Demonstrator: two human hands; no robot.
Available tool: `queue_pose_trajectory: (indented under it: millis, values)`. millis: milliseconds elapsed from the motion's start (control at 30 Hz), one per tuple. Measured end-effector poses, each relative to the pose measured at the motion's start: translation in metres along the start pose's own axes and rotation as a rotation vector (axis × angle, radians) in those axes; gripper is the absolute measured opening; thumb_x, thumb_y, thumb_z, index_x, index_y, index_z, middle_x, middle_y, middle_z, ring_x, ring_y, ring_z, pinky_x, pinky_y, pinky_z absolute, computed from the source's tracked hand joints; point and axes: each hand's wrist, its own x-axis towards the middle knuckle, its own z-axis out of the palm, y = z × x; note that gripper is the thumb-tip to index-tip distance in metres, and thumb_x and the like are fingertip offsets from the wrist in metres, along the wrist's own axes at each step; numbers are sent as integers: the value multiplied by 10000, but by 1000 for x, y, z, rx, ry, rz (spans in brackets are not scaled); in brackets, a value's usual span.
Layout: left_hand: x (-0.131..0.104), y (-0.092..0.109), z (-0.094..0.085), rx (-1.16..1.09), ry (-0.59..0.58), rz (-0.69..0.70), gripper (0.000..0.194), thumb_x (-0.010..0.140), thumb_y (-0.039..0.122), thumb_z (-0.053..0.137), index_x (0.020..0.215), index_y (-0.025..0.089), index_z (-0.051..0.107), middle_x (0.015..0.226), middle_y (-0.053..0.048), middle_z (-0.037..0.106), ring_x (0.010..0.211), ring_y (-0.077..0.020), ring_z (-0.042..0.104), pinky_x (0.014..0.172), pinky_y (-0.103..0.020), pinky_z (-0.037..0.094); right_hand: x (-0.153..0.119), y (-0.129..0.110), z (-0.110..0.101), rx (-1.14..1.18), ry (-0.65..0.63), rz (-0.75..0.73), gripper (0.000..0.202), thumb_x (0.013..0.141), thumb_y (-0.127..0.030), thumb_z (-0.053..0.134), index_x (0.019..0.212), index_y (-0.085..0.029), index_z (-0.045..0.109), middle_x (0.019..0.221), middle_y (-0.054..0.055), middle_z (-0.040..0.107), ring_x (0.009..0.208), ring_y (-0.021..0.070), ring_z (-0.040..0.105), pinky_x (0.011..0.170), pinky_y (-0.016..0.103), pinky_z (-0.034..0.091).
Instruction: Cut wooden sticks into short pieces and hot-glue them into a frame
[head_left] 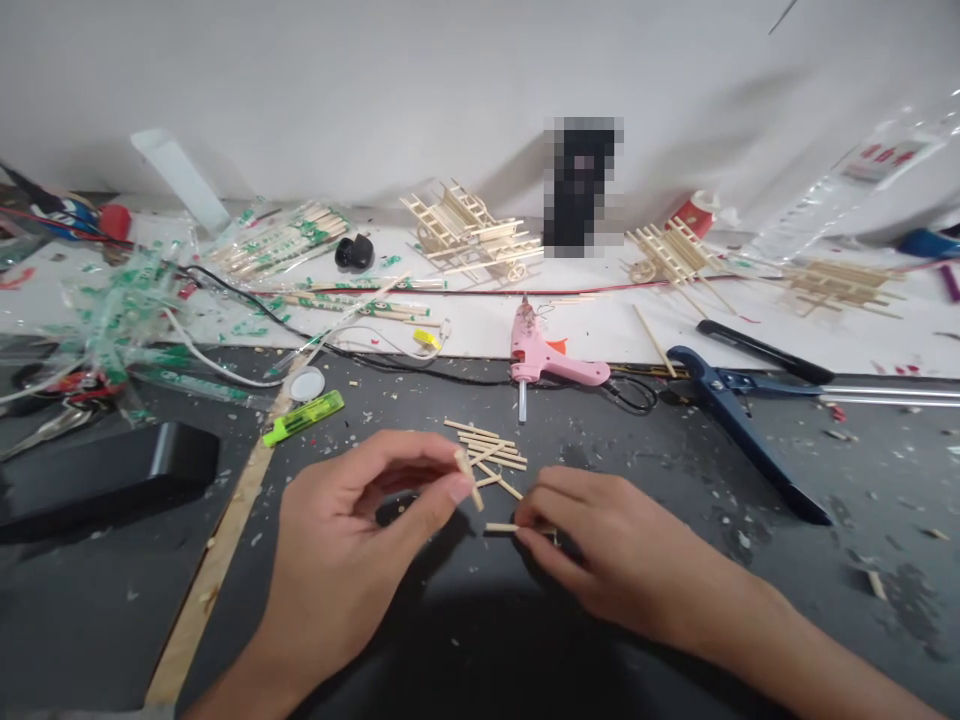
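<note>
Over the dark table (795, 560), the left hand (337, 530) pinches a slanted stick (474, 490) near the leftward end of a crosswise stick (499, 528) pinched by the right hand (592, 525).

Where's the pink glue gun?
In the head view, the pink glue gun lies just right of centre, beyond the short sticks and left of the blue tool.

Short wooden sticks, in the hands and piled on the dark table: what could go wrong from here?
The short stick in the left hand might slip, since it is held in a fingertip pinch. The loose pile of sticks could scatter if the right hand, close beside it, bumps it. The pink glue gun lies just beyond the pile; if it is hot, which the picture cannot show, a reaching hand might get burned.
</note>
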Motion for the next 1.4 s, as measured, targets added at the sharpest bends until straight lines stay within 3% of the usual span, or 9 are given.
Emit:
queue_pose_trajectory:
  millis: [133, 300, 433, 667, 833, 967, 1100, 1267, 1400]
  values:
    - [-18, -11, 1, 81, 36, -47, 93, 827, 221, 773, 876, 299, 761, 821, 96, 786, 723, -70, 745, 701, -81, 572, -11, 5, -12, 489, -9, 217, 75, 880, -197, 661, 809, -184, 683, 675, -30, 595, 548, 81, 447, 519, 211, 335]
    - [-32, -15, 14, 213, -18, -63, 88, 825, 225, 752, 810, 309, 774, 804, 93, 788, 738, -86, 741, 738, -110, 567, -14, 12, -1, 1030, -53, 398, 211, 752, -301, 828, 754, -155, 676, 526, -56, 513, 461, 54, 344, 446, 206, 236]
    - [-39, -16, 23, 120, -39, -180, 50, 817, 245, 741, 810, 285, 771, 794, 68, 790, 709, -103, 749, 687, -122, 575, -12, 12, 6, 1171, -85, 434, 206, 736, -264, 849, 769, -152, 679, 545, -57, 520, 490, 48, 357, 467, 193, 256]
    - [-43, -21, 31, -6, -104, -437, 133, 812, 301, 733, 916, 219, 739, 708, 20, 754, 599, -116, 720, 555, -130, 555, -17, -6, 13, 747, 61, 518, 194, 880, -235, 643, 1058, -206, 714, 664, -47, 571, 556, 80, 463, 532, 199, 379]
    - [-41, -23, 33, 156, -198, -307, 188, 856, 286, 677, 1035, 242, 711, 706, 37, 754, 563, -123, 714, 550, -168, 560, -20, -13, 22, 353, 98, 252, 254, 880, -122, 510, 1019, -202, 707, 685, -31, 632, 561, 102, 521, 576, 234, 416]
    - [-39, -22, 34, 286, -215, -190, 137, 872, 242, 633, 980, 264, 714, 645, 68, 729, 511, -108, 684, 521, -166, 526, -19, -15, 24, 262, 74, 227, 193, 881, -107, 513, 926, -210, 670, 770, -3, 698, 611, 126, 597, 597, 254, 439]
    - [-40, -22, 33, 463, -215, -133, 196, 893, 250, 609, 1049, 273, 726, 799, 23, 763, 637, -150, 720, 547, -216, 538, -19, -15, 17, 226, 6, 208, 277, 889, -140, 592, 1141, -241, 639, 886, 3, 712, 728, 155, 657, 672, 272, 494]
    - [-47, -23, 22, 561, -247, -46, 279, 895, 301, 629, 1168, 253, 660, 905, -11, 681, 653, -146, 659, 574, -250, 557, -24, -3, 0, 161, -153, 160, 673, 751, -189, 800, 1361, -269, 528, 1173, 53, 687, 927, 217, 700, 781, 328, 549]
    - [-50, -25, 15, 556, -353, -16, 519, 787, 233, 720, 1283, 262, 567, 964, -3, 594, 669, -126, 610, 594, -240, 568, -24, 7, -2, 139, -219, 146, 668, 731, -161, 808, 1331, -300, 549, 1098, 17, 673, 896, 204, 697, 753, 316, 538]
